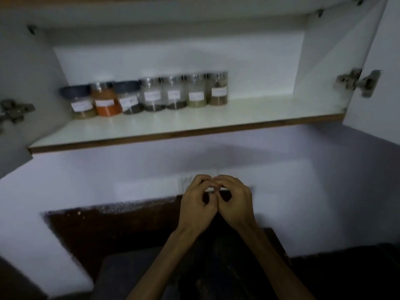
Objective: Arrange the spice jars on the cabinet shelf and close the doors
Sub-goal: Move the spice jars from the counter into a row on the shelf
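1. Seven clear, labelled spice jars (149, 94) with dark and silver lids are standing in a touching row at the back of the white, wood-edged cabinet shelf (194, 124), toward ten o'clock.
2. The left hand (195, 204) and right hand (234, 202) are hovering together at six o'clock, below the shelf. Their curled fingers (198, 180) are meeting tip to tip, gripping nothing.
3. The white left cabinet door (13, 148) at nine o'clock and the white right cabinet door (376, 105) at three o'clock are standing open.

Jar labels (219, 91) blurred, no legible text.
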